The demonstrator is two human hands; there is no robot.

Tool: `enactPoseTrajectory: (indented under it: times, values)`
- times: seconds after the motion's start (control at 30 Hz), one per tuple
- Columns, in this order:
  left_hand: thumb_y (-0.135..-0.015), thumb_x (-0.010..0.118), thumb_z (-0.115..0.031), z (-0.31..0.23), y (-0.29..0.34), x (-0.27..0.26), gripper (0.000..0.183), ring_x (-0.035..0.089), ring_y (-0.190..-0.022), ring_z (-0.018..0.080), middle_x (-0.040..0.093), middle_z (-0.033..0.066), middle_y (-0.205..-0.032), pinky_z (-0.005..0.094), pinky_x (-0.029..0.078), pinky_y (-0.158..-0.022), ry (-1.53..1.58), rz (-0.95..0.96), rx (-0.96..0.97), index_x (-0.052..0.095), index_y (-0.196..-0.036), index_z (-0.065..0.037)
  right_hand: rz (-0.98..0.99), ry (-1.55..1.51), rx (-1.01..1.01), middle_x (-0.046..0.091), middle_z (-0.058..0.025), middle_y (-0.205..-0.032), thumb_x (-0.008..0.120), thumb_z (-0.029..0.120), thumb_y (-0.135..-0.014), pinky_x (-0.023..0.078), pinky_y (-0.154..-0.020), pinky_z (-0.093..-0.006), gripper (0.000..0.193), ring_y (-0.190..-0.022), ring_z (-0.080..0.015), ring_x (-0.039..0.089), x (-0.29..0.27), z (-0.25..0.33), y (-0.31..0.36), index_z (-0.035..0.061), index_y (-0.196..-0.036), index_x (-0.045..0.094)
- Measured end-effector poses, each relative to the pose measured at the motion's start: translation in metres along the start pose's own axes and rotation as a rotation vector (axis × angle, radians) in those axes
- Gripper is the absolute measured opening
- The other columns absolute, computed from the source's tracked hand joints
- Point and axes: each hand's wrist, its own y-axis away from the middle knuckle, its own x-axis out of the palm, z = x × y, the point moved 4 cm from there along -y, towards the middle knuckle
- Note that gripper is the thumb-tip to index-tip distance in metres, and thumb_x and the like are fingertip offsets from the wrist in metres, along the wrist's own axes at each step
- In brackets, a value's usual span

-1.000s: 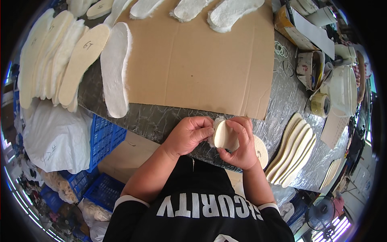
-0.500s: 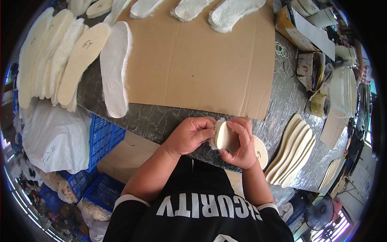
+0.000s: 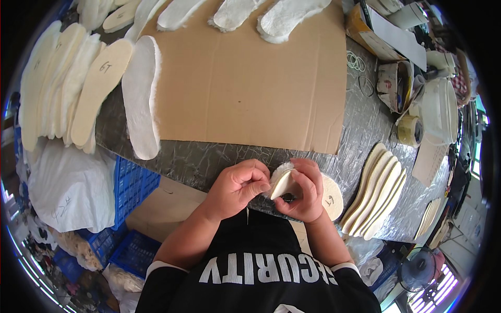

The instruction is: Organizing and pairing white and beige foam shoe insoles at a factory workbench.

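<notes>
Two bare hands meet over the near edge of the worktop (image 3: 177,161), with a cream fleece-lined insole (image 3: 284,183) between them. The right hand (image 3: 302,190) holds the curved insole, its fingers wrapped around it; the fingers of the left hand (image 3: 241,189) sit narrow at its fleecy edge, though one cannot tell whether they grip. From the hands, a flat insole (image 3: 332,198) lies just beside at three o'clock, with overlapping insoles (image 3: 377,192) beyond; a cardboard sheet (image 3: 250,88) spreads at twelve, a white insole (image 3: 141,99) at ten.
</notes>
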Motion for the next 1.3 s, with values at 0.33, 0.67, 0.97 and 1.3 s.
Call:
enactPoseTrajectory:
  times: [0.33, 0.67, 0.97, 1.3]
  values:
    - [-0.099, 0.056, -0.018, -0.001, 0.0, 0.006, 0.02, 0.053, -0.075, 0.0061, 0.058, -0.0008, -0.08, 0.0218, 0.044, -0.068, 0.12, -0.038, -0.337, 0.06, -0.094, 0.001, -0.11, 0.01, -0.094, 0.052, -0.0144, -0.107, 0.08, 0.024, -0.069, 0.049, -0.078, -0.0511, 0.06, -0.096, -0.0382, 0.059, 0.0, 0.006, 0.004, 0.0036, -0.116, 0.049]
    - [-0.097, 0.057, -0.011, -0.006, -0.003, 0.018, 0.015, 0.049, -0.071, 0.0047, 0.055, -0.0017, -0.078, 0.0207, 0.041, -0.063, -0.034, -0.018, -0.198, 0.057, -0.086, -0.001, -0.098, 0.019, -0.082, 0.048, -0.0144, -0.108, 0.08, 0.027, -0.071, 0.046, -0.09, -0.0571, 0.062, -0.101, -0.0371, 0.056, 0.003, 0.009, 0.009, 0.0062, -0.118, 0.045]
    - [-0.098, 0.055, -0.016, 0.001, -0.006, 0.016, 0.021, 0.045, -0.062, 0.0045, 0.051, -0.0016, -0.066, 0.0229, 0.039, -0.056, 0.114, -0.073, -0.231, 0.056, -0.082, -0.003, -0.052, -0.001, -0.025, 0.048, -0.0157, -0.108, 0.078, 0.03, -0.073, 0.045, -0.094, -0.0584, 0.061, -0.1, -0.0375, 0.056, 0.004, 0.005, 0.01, 0.0061, -0.118, 0.045]
    - [-0.096, 0.059, -0.015, -0.002, 0.0, 0.01, 0.019, 0.047, -0.069, 0.0067, 0.054, 0.0011, -0.079, 0.0231, 0.041, -0.063, 0.177, -0.014, -0.117, 0.055, -0.084, -0.001, -0.051, -0.024, 0.026, 0.048, -0.0172, -0.112, 0.082, 0.022, -0.066, 0.05, -0.081, -0.0522, 0.062, -0.098, -0.0381, 0.057, 0.008, 0.007, 0.008, 0.008, -0.118, 0.051]
